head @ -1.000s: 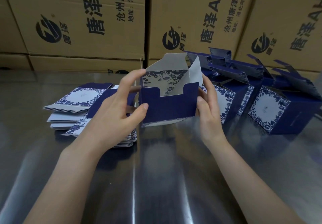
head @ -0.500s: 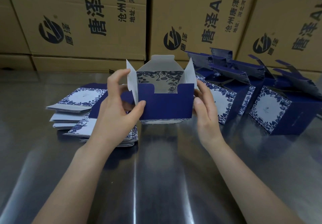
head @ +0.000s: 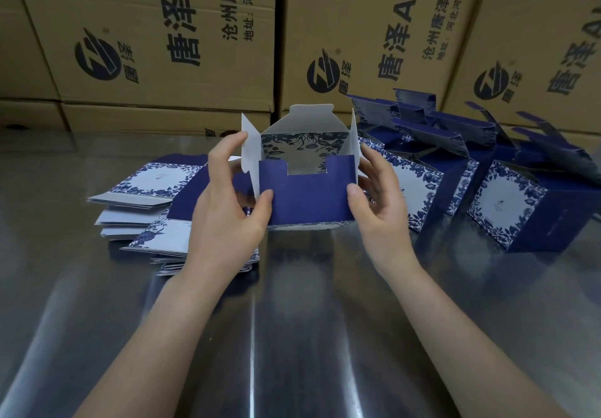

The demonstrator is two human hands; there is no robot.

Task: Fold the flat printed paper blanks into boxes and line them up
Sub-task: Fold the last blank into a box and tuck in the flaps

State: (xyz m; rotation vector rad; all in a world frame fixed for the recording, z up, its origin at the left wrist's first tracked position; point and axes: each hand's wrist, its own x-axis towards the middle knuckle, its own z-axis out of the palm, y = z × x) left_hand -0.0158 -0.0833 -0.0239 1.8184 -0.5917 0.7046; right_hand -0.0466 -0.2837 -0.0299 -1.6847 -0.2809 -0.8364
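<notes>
Far left on the shiny metal table [head: 97, 303]: a messy stack of flat paper blanks [head: 146, 209], white and blue with flower prints, some dark blue sides showing. Stack partly hidden behind the left hand.

Next, the left hand [head: 227, 209], grip closed on the left side of a half-made box [head: 307, 198]. Thumb pressed on the dark blue front wall, fingers curled up beside the white left flap.

In the middle, the half-made box, held up just above the table between both hands. Top wide open. White side flaps standing up left and right, a white back flap with a notched top standing behind. Blue flower print on the inside back wall. Front wall dark blue, with a cut-out step along its top edge.

Then the right hand [head: 380, 196], grip closed on the right side of the box. Thumb on the front wall, fingers round the side by the right flap.

Further right, a row of finished boxes [head: 507, 209] on the table, close together, lids open and tilted back. White fronts with blue flower borders, dark blue sides.

Behind everything, big brown cartons [head: 162, 43] with black printed signs, standing side by side from left to right.
</notes>
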